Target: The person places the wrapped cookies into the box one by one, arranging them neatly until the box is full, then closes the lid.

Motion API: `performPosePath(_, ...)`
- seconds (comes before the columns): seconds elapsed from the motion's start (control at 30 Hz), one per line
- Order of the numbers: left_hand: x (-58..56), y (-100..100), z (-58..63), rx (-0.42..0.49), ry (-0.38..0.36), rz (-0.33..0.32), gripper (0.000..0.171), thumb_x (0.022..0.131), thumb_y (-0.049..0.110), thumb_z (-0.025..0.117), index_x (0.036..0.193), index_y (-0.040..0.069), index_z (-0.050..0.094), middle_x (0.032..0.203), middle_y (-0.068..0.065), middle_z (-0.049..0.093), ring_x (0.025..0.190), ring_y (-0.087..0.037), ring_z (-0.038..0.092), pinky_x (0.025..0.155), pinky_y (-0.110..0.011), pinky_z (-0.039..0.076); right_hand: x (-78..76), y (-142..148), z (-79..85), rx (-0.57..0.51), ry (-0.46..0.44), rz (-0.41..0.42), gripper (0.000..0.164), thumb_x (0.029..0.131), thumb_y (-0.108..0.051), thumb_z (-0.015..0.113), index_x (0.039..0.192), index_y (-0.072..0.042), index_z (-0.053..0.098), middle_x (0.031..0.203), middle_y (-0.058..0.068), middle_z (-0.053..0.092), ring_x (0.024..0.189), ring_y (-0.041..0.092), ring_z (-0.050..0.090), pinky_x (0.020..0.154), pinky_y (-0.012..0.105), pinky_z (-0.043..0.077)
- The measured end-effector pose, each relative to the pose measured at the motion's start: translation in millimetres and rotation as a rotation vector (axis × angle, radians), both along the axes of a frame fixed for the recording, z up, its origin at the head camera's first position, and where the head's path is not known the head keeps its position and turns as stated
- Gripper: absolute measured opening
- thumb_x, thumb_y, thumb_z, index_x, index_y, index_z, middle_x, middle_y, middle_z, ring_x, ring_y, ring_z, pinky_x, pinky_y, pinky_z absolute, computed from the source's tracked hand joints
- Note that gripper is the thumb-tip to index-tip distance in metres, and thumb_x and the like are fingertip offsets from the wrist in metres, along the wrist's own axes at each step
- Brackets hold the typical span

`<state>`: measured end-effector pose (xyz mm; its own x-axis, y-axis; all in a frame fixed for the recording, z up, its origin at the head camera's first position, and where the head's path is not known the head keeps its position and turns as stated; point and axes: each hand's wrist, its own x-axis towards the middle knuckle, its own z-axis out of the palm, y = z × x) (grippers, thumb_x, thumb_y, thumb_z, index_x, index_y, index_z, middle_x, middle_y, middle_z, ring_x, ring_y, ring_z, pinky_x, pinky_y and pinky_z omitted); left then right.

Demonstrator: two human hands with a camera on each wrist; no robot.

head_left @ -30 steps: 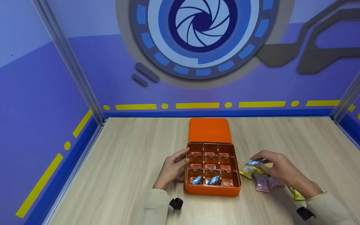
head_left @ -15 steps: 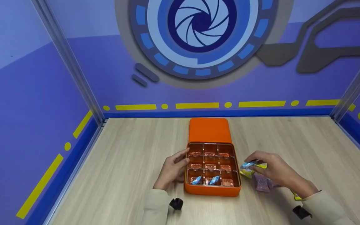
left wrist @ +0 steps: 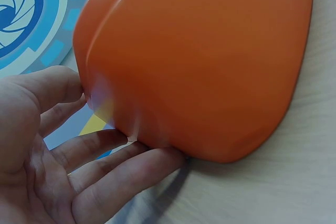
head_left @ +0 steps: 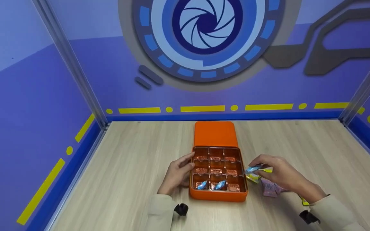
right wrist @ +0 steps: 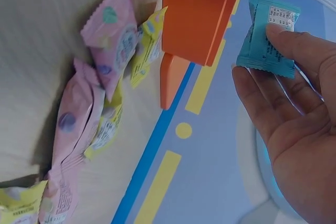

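An orange box (head_left: 218, 196) with a clear insert of several compartments stands on the table, its lid laid back behind it. Two blue-wrapped candies (head_left: 220, 185) lie in separate front compartments, left and middle. My left hand (head_left: 176, 173) rests its fingertips on the box's left side; in the left wrist view they touch the orange wall (left wrist: 199, 66). To the right of the box, my right hand (head_left: 283, 171) pinches a blue-wrapped candy (right wrist: 268, 38) between thumb and fingers, above yellow candies (head_left: 253, 178). Pink candies (head_left: 269, 188) lie below that hand.
Another yellow candy (head_left: 305, 201) lies near the right wrist, partly hidden. Black wrist pieces (head_left: 181, 209) sit by both sleeves. The lid (head_left: 215, 133) reaches nearly to the back wall (head_left: 146, 99). Side walls enclose the wooden table (head_left: 133, 154).
My right hand has moved a little left toward the box with the blue candy in its fingers. My left hand and the box have stayed in place.
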<state>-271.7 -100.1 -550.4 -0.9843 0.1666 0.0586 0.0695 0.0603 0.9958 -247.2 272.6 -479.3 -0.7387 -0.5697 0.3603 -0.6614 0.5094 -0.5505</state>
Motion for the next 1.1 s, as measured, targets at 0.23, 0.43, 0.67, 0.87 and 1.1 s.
performPosePath(0.23, 1.0, 0, -0.1, -0.022, -0.012, 0.005, 0.045, 0.106, 0.017, 0.068, 0.151, 0.012, 0.063, 0.156, -0.019, 0.053, 0.146, -0.035, 0.047, 0.115, -0.052, 0.043, 1.4, -10, 2.8, -0.013, 0.001, 0.049, 0.04, 0.085, 0.012, 0.083, 0.113, -0.016, 0.076, 0.108, -0.006, 0.074, 0.094, 0.013, 0.073, 0.081, 0.042, 0.064)
performPosePath(0.43, 1.6, 0, 0.7, -0.02, -0.032, 0.015, 0.045, 0.105, 0.018, 0.068, 0.15, 0.014, 0.064, 0.157, -0.018, 0.052, 0.148, -0.034, 0.045, 0.117, -0.051, 0.04, 1.3, -19, 4.2, -0.012, 0.009, 0.115, 0.035, 0.088, 0.006, 0.083, 0.113, -0.017, 0.075, 0.108, -0.006, 0.074, 0.093, 0.012, 0.072, 0.082, 0.035, 0.063)
performPosePath(0.67, 2.7, 0, 1.4, -0.014, -0.042, 0.016, 0.045, 0.106, 0.018, 0.068, 0.15, 0.015, 0.064, 0.157, -0.018, 0.052, 0.146, -0.035, 0.048, 0.111, -0.053, 0.047, 2.9, -27, 2.8, 0.008, -0.041, 0.145, 0.036, 0.087, 0.009, 0.082, 0.113, -0.015, 0.076, 0.107, -0.006, 0.073, 0.092, 0.011, 0.07, 0.08, 0.036, 0.063)
performPosePath(0.87, 2.5, 0, 1.2, -0.011, -0.042, 0.014, 0.045, 0.106, 0.017, 0.068, 0.151, 0.014, 0.063, 0.157, -0.019, 0.052, 0.144, -0.036, 0.049, 0.105, -0.054, 0.052, 4.2, -34, -1.1, 0.029, -0.049, 0.171, 0.03, 0.09, 0.006, 0.081, 0.112, -0.014, 0.077, 0.107, -0.006, 0.074, 0.094, 0.011, 0.07, 0.079, 0.04, 0.063)
performPosePath(1.1, 1.9, 0, 1.3, -0.013, -0.038, 0.013, 0.045, 0.106, 0.016, 0.067, 0.151, 0.014, 0.063, 0.157, -0.017, 0.053, 0.144, -0.034, 0.049, 0.111, -0.052, 0.047, 4.2, -39, -5.0, 0.037, -0.028, 0.201, 0.026, 0.089, 0.003, 0.082, 0.111, -0.01, 0.077, 0.107, -0.005, 0.075, 0.094, 0.012, 0.071, 0.079, 0.039, 0.064)
